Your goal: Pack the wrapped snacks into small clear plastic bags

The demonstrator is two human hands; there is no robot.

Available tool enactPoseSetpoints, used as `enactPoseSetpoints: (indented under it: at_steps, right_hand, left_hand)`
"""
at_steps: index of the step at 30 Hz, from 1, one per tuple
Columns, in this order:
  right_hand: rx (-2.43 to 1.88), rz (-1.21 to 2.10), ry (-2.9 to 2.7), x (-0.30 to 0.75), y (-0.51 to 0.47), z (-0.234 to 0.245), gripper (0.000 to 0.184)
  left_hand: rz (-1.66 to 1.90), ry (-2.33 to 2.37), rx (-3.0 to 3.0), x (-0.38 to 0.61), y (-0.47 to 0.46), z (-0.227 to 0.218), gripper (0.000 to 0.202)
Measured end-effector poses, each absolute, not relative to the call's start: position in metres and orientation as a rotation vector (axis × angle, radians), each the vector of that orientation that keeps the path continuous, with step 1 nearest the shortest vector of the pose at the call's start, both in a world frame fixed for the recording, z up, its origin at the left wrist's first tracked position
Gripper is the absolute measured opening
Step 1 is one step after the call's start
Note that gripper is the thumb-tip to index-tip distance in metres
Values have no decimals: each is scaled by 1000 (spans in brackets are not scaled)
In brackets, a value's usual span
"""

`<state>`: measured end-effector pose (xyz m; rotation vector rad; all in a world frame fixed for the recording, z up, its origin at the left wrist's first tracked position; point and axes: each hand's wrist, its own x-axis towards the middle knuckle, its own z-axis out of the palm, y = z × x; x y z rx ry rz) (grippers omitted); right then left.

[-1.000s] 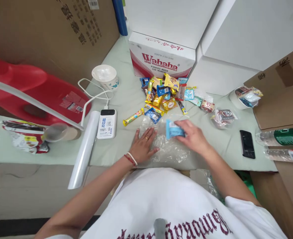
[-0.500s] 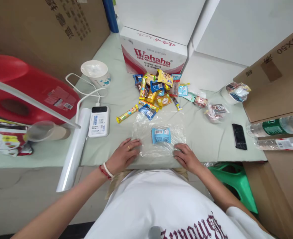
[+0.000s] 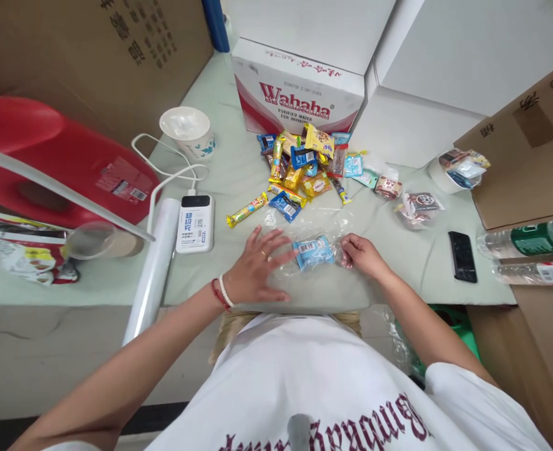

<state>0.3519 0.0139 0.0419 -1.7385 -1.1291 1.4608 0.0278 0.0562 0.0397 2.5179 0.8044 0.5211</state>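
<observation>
A blue snack packet point(image 3: 317, 253) lies slightly tilted on a crumpled sheet of clear plastic film point(image 3: 336, 220) at the front of the table. My right hand point(image 3: 358, 254) is closed on the film's bunched edge, just right of the packet. On the other side, my left hand point(image 3: 262, 267) is spread with its fingers apart, the fingertips close to the packet's left end; whether they touch it cannot be made out. Beyond the film lies a heap of wrapped snacks point(image 3: 317, 184), with a yellow stick-shaped packet point(image 3: 247, 210) apart at its left.
A white power bank point(image 3: 195, 225) with a cable and a film roll point(image 3: 156, 269) lie left, near a paper cup point(image 3: 188, 128) and a red jug point(image 3: 60, 163). A Wahaha box point(image 3: 299, 94) stands behind. Right are a phone point(image 3: 463, 257) and plastic bottles point(image 3: 530, 239).
My left hand has lifted off the film and spread its fingers. My right hand has closed on the film's right edge. The film is now bunched nearer the packet, which has tilted.
</observation>
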Motion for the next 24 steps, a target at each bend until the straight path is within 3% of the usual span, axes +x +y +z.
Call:
enactPoseSetpoints:
  at_steps: [5,10,13,15,18,20,24]
  right_hand:
    - [-1751,1492,-985,355,12,38,28]
    - [-1815,1454,-1042,360,8,30,33]
    - [-1944,1352,-1300,363,5,31,29]
    - [-2040,1151,-1638,364,4,41,25]
    - [-2141,528,-2003,360,14,63,25]
    - [-2101,229,-2103,351,32,73,28]
    - [-1939,311,-2351,318,85,66,41]
  left_hand:
    - [491,714,2530,33,42,23,24]
    - [513,1333,2143,49,63,11,49]
    - [458,1651,2140,62,70,12,49]
    - [477,1800,2164,68,69,12,42]
    - [584,1928,2123,74,67,7,31]
    - [687,1952,2087,75,65,1,40]
    - [793,1954,2056,74,65,-8,64]
